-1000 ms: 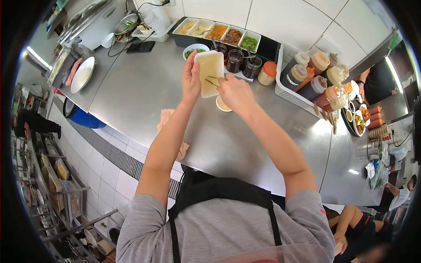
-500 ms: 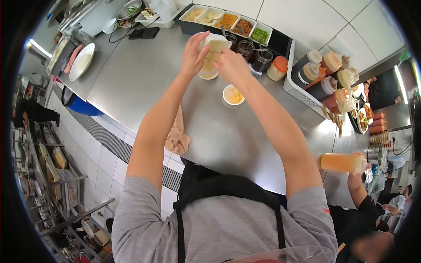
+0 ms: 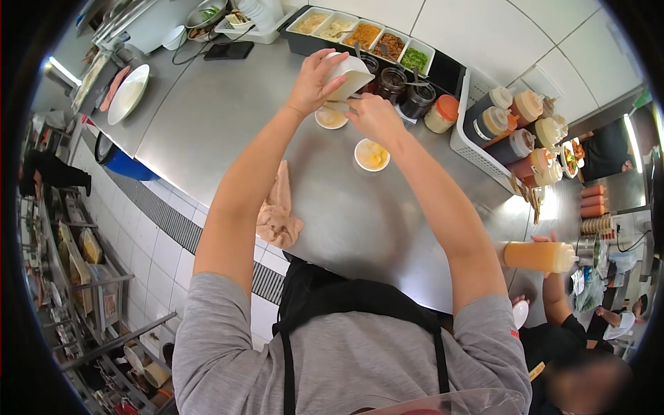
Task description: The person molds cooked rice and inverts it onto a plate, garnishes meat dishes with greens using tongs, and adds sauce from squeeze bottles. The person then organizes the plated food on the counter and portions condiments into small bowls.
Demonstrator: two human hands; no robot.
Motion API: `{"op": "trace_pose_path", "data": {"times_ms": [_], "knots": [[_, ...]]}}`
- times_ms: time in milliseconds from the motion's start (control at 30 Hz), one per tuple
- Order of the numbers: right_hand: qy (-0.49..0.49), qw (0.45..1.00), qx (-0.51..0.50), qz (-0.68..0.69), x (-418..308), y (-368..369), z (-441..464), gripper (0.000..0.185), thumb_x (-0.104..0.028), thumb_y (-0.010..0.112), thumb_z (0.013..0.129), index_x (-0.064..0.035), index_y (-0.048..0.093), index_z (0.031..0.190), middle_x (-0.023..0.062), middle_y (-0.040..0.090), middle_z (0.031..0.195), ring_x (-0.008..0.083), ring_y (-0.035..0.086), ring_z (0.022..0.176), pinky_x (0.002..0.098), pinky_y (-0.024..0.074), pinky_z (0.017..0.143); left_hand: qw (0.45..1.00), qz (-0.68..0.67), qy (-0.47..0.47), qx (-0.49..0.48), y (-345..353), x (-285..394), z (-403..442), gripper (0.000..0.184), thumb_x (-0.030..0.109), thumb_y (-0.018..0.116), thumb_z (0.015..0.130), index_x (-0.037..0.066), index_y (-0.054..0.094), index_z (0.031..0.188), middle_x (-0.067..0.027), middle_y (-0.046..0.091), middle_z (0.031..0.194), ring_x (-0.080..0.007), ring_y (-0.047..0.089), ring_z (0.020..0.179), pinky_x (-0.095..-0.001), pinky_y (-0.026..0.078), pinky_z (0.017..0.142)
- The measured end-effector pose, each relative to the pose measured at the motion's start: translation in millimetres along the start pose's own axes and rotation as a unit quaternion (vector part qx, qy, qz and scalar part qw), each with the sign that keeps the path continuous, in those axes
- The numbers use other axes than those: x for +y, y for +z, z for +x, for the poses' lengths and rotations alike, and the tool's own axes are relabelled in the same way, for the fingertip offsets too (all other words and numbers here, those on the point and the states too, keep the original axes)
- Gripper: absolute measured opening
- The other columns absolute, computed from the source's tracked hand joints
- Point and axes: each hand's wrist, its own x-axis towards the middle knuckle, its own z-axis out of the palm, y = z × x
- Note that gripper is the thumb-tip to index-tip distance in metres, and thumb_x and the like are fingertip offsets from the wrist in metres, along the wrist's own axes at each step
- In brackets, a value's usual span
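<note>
A white square-sided tub is tilted in my left hand, its fingers closed round the side. Just right of it, my right hand pinches a thin metal utensil; its far end is too small to make out. Directly below stands a small white cup with something pale yellow in it, partly covered by the utensil. Nearer to me, below my right wrist, sits a second white cup holding yellow pieces.
Topping containers and dark jars line the back, beside an orange-lidded jar. Sauce bottles fill a white basket. A cloth hangs over the front edge. At right, a co-worker's hand is by an orange bottle.
My left hand has tipped the tub further onto its side, exposing more of the cup beneath. My right hand has moved slightly down and right. A white round item appears near the co-worker.
</note>
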Motion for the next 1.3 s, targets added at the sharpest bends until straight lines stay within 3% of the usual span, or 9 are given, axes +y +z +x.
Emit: {"op": "trace_pose_path", "data": {"times_ms": [133, 233, 400, 533, 833, 900, 1000, 1233, 1300], "knots": [[0.016, 1.0, -0.005, 0.016, 0, -8, -5, 0.021, -0.021, 0.058, 0.077, -0.0037, 0.064, 0.087, 0.0168, 0.059, 0.084, 0.0318, 0.06, 0.08, 0.0415, 0.049, 0.071, 1.0, 0.001, 0.009, 0.01, 1, -4, 3, 0.043, 0.025, 0.064, 0.078, 0.019, 0.053, 0.12, -0.0148, 0.046, 0.121, -0.0323, 0.044, 0.107, -0.0393, 0.037, 0.092], [-0.023, 0.997, 0.051, 0.046, 4, -18, -12, 0.028, -0.022, 0.063, 0.076, -0.0051, 0.064, 0.099, 0.0156, 0.06, 0.082, 0.03, 0.06, 0.073, 0.0384, 0.0485, 0.066, 1.0, -0.005, 0.004, 0.012, -3, -5, 3, 0.044, 0.025, 0.064, 0.078, 0.019, 0.053, 0.119, -0.0147, 0.046, 0.121, -0.032, 0.044, 0.107, -0.0393, 0.037, 0.092], [0.114, 0.983, 0.05, 0.138, 20, -20, -30, 0.03, -0.024, 0.063, 0.076, -0.005, 0.064, 0.1, 0.0159, 0.06, 0.083, 0.0325, 0.06, 0.078, 0.0399, 0.048, 0.07, 1.0, -0.014, -0.016, 0.012, -9, -6, 0, 0.044, 0.025, 0.064, 0.078, 0.019, 0.053, 0.12, -0.0146, 0.047, 0.12, -0.0318, 0.044, 0.107, -0.0391, 0.037, 0.092], [0.059, 0.989, 0.078, 0.108, 7, -12, -29, 0.028, -0.023, 0.063, 0.076, -0.0035, 0.064, 0.095, 0.0173, 0.06, 0.085, 0.0325, 0.06, 0.076, 0.0405, 0.0487, 0.069, 0.999, -0.016, -0.035, 0.013, -9, 0, 1, 0.044, 0.025, 0.064, 0.079, 0.02, 0.052, 0.121, -0.0144, 0.047, 0.12, -0.0318, 0.044, 0.107, -0.039, 0.036, 0.093], [0.074, 0.996, 0.051, 0.021, -16, -21, -16, 0.026, -0.024, 0.062, 0.077, -0.0048, 0.065, 0.094, 0.0167, 0.06, 0.087, 0.0327, 0.059, 0.078, 0.0406, 0.0475, 0.07, 0.998, 0.003, -0.017, 0.056, -3, -1, 4, 0.042, 0.025, 0.063, 0.08, 0.018, 0.052, 0.12, -0.0142, 0.047, 0.117, -0.0317, 0.045, 0.105, -0.0391, 0.037, 0.091], [0.073, 0.997, -0.037, -0.009, -13, -16, -15, 0.025, -0.024, 0.063, 0.076, -0.0057, 0.065, 0.092, 0.0172, 0.06, 0.086, 0.033, 0.059, 0.078, 0.0413, 0.0474, 0.071, 0.998, 0.014, -0.01, 0.064, -3, -2, 8, 0.042, 0.025, 0.063, 0.079, 0.018, 0.052, 0.12, -0.0142, 0.047, 0.117, -0.0318, 0.045, 0.104, -0.0391, 0.037, 0.091], [0.058, 0.998, 0.024, 0.022, -6, -16, -24, 0.023, -0.023, 0.061, 0.076, -0.0017, 0.065, 0.081, 0.0174, 0.062, 0.083, 0.0324, 0.061, 0.079, 0.0414, 0.0493, 0.07, 0.996, 0.033, -0.019, 0.086, -7, -7, 8, 0.042, 0.024, 0.063, 0.079, 0.017, 0.053, 0.119, -0.0139, 0.047, 0.117, -0.0314, 0.045, 0.104, -0.0387, 0.036, 0.092], [0.133, 0.986, 0.037, 0.094, 18, 4, -8, 0.024, -0.025, 0.061, 0.076, -0.0023, 0.065, 0.084, 0.0172, 0.063, 0.088, 0.0324, 0.06, 0.082, 0.0407, 0.0489, 0.072, 0.986, -0.032, -0.074, 0.143, -16, -11, 6, 0.038, 0.024, 0.058, 0.084, 0.011, 0.051, 0.119, -0.0142, 0.05, 0.113, -0.0293, 0.045, 0.107, -0.037, 0.035, 0.093], [0.118, 0.99, -0.047, 0.067, 14, 2, -14, 0.027, -0.025, 0.062, 0.077, -0.0044, 0.065, 0.093, 0.0184, 0.062, 0.086, 0.0337, 0.06, 0.078, 0.0399, 0.0484, 0.07, 0.981, -0.039, -0.095, 0.164, -19, -18, 1, 0.038, 0.024, 0.056, 0.086, 0.009, 0.051, 0.12, -0.0147, 0.051, 0.112, -0.0288, 0.045, 0.107, -0.0367, 0.035, 0.093]]}}
